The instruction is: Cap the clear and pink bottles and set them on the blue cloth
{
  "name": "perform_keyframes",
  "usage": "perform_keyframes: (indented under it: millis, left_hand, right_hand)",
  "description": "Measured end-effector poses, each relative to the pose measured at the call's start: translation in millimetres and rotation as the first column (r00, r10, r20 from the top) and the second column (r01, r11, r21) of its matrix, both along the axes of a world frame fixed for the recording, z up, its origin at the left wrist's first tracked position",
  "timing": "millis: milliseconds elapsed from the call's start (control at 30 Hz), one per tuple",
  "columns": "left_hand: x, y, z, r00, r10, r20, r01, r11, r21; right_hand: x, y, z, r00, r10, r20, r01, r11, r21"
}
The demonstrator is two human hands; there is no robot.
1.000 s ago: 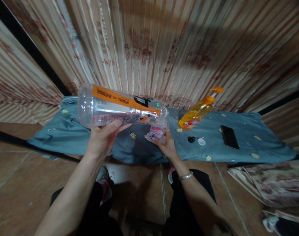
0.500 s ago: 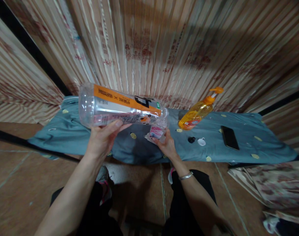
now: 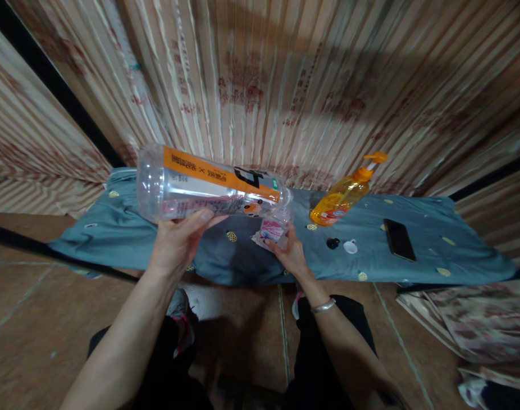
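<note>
Two hands, left fingers [image 3: 200,219] gripping tipped big bottle [image 3: 212,185], right fingers [image 3: 285,242] clasping small bottle [image 3: 273,228].

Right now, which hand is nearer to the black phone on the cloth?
Right. The right hand holds a small bottle left of the black phone; the left hand holds the big bottle farther left.

large bottle [image 3: 208,185]: clear glossy plastic you held, with a smooth orange printed label.
small bottle [image 3: 273,228]: thin, crinkled clear plastic with a shiny pink label.
pump bottle [image 3: 343,196]: glossy see-through orange plastic you had near the far edge of the cloth.
cloth [image 3: 434,239]: matt teal woven fabric, softly creased.
phone [image 3: 398,239]: smooth black glass, faintly reflective.
bracelet [image 3: 323,306]: polished metal on your wrist.
</note>
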State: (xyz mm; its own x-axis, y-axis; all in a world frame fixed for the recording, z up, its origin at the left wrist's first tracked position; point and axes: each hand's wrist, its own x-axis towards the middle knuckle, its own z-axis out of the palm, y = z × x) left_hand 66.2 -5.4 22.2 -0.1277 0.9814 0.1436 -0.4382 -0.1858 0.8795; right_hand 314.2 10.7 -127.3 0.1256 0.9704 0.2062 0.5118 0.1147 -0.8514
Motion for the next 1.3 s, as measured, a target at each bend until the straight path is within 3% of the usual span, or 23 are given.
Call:
perform_keyframes:
  millis: [667, 1067, 1300]
  left_hand:
    - [2.7, -2.0, 4.6, 1.0, 0.02, -0.018, -0.021, 1.0, -0.011]
    - [5.5, -3.3, 9.1, 1.0, 0.015, -0.004, -0.015, 1.0, 0.006]
    - [3.1, -1.1, 6.9, 1.0, 0.023, 0.0, -0.023, 1.0, 0.004]
  right_hand:
    - [1.3, -1.7, 4.0, 1.0, 0.006, 0.02, -0.005, 1.0, -0.009]
    - [5.4, -3.6, 6.7, 0.997, 0.071, 0.002, -0.071, 0.997, 0.03]
    - [14.5, -0.1, 9.0, 0.999, 0.045, -0.029, -0.039, 0.983, 0.18]
